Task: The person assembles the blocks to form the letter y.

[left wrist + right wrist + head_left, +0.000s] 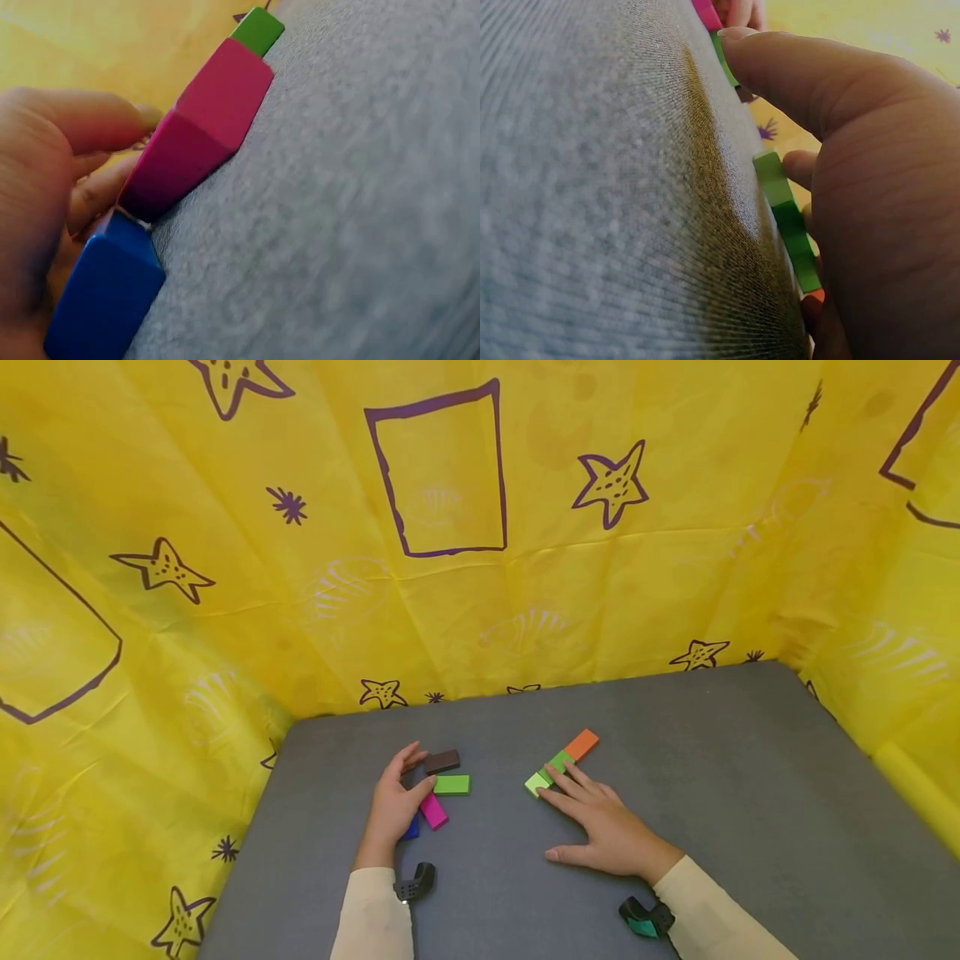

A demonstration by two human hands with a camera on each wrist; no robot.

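On the grey table, my left hand (392,802) is bent loosely around the left ends of several small rectangular blocks. A dark brown block (442,762) lies beside its fingertips, and a green block (452,786) lies at its thumb tip. A magenta block (199,112) and a blue block (109,281) sit close to the hand, the blue one partly covered in the head view. My right hand (611,831) spreads its fingers over a slanting row. Its fingertips rest on a light green block (536,785) and a darker green block (557,766). An orange block (582,744) ends the row.
The grey tabletop (735,793) extends around both hands. A yellow cloth (450,610) with purple drawings hangs behind the table and at both sides. Each wrist wears a black camera mount, one on the left (417,882) and one on the right (645,917).
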